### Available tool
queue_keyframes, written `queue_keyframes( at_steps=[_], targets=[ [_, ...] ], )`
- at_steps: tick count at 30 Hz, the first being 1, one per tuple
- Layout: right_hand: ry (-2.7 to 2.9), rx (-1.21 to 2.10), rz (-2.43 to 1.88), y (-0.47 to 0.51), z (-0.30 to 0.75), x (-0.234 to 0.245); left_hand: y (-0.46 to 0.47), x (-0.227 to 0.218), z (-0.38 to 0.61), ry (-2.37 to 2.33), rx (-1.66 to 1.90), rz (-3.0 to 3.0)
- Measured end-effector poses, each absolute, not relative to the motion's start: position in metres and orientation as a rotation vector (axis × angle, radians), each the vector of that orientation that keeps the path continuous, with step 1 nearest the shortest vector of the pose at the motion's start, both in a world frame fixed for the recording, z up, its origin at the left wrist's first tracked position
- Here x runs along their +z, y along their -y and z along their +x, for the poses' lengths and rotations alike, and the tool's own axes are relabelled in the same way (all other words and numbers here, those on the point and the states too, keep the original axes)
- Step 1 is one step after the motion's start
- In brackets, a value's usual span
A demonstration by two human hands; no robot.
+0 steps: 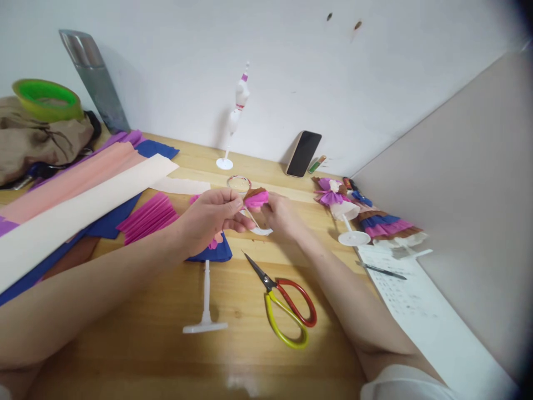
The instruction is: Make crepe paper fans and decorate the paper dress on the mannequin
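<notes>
Between my hands is a small crepe paper piece (259,199), bright pink with a brown part at its top left. My left hand (216,214) pinches its left side between thumb and forefinger; a thin pale strip hangs by the fingers. Around its right edge my right hand (281,214) is closed, its fingertips partly hidden. Below my left hand a white doll stand (206,294) lies on the table with a blue paper skirt (216,253) and pink pieces, partly covered by the hand. Scissors (270,284) with one red and one yellow handle lie open nearer me.
Crepe paper sheets (104,189) and a pleated magenta piece (150,216) spread at left. A white mannequin (235,116) stands at the wall beside a phone (303,154). Paper-dressed dolls (333,191) and a written sheet (416,300) with a pen (385,271) are at right.
</notes>
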State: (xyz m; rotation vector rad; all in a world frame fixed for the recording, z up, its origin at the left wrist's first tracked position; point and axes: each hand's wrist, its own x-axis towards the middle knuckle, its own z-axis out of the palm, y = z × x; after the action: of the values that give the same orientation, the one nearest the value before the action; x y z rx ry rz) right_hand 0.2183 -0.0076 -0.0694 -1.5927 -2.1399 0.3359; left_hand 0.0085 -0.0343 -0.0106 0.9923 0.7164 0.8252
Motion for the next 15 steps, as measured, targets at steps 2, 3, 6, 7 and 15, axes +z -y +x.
queue_keyframes(
  at_steps=[2,3,6,7,15],
  targets=[
    [2.2,0.405,-1.596,0.008,0.219,-0.072,0.032,-0.011,0.009,-0.728,0.802,0.966],
    [2.226,0.439,-1.602,0.009,0.219,-0.072,0.031,-0.013,0.009,-0.754,0.798,0.953],
    [2.231,0.479,-1.678,0.009,0.222,-0.074,0.027,-0.016,0.009,-0.884,0.744,0.924],
    [2.201,0.465,-1.731,0.008,0.224,-0.075,0.027,-0.017,0.009,-0.924,0.716,0.916],
    [1.952,0.292,-2.035,0.013,0.251,-0.074,0.028,-0.018,0.012,-0.995,0.753,0.872]
  ],
)
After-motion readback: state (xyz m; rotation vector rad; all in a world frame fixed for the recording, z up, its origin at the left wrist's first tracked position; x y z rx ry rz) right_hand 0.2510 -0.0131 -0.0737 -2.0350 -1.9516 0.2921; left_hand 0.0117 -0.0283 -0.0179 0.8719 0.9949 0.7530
